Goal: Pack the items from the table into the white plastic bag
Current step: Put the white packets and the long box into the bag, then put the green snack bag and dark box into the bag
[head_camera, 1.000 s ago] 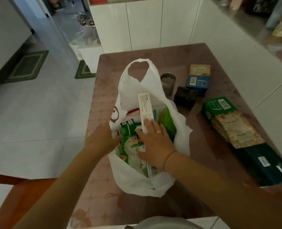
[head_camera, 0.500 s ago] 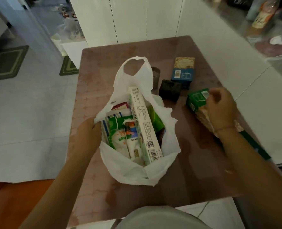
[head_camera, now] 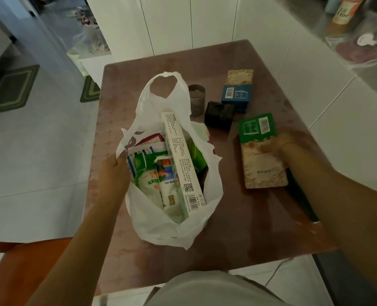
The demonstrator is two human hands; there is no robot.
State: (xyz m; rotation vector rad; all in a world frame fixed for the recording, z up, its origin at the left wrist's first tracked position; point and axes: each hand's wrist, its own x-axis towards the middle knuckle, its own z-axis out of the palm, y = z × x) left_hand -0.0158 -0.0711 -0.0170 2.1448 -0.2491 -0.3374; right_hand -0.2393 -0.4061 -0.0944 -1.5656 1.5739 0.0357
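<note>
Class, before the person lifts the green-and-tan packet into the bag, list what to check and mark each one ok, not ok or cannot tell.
1. Right hand has a grip on the green-and-tan packet: ok, though blurred.
2. Left hand holds the white plastic bag open at its rim: ok.
3. Room inside beside the long white box: cannot tell.
4. Path between packet and bag free: ok.
5. Table emptied: not ok; blue box, black bundle and grey cup remain.

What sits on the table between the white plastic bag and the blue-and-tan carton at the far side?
In the head view, a grey cylindrical cup beside the white plastic bag and a black bundle just before the blue-and-tan carton.
</note>
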